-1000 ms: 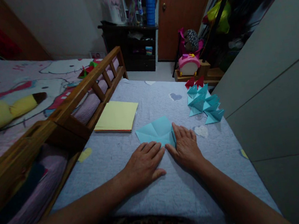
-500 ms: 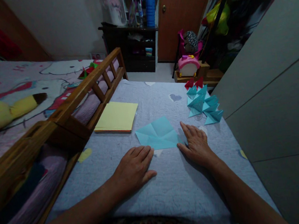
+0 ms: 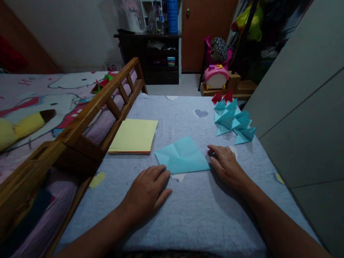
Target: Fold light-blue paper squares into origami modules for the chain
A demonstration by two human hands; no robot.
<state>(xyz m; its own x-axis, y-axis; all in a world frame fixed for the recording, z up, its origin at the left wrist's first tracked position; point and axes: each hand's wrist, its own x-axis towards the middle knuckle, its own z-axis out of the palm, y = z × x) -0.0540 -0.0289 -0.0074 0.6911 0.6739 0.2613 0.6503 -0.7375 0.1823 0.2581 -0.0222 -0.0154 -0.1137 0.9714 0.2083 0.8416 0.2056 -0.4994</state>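
One light blue sheet of paper [image 3: 181,157], creased and partly folded, lies near the middle of the grey mattress [image 3: 200,212], between my two hands. My left hand [image 3: 146,192] lies flat and empty, its fingers [image 3: 160,175] just beside the sheet's near left corner. My right hand [image 3: 226,166] is loose and empty too, fingertips [image 3: 214,151] at the sheet's right corner. One stack of yellow paper [image 3: 134,135] sits by the left edge. By the right edge is a cluster of folded teal pieces [image 3: 233,120], too overlapped to count, and two red ones [image 3: 222,96].
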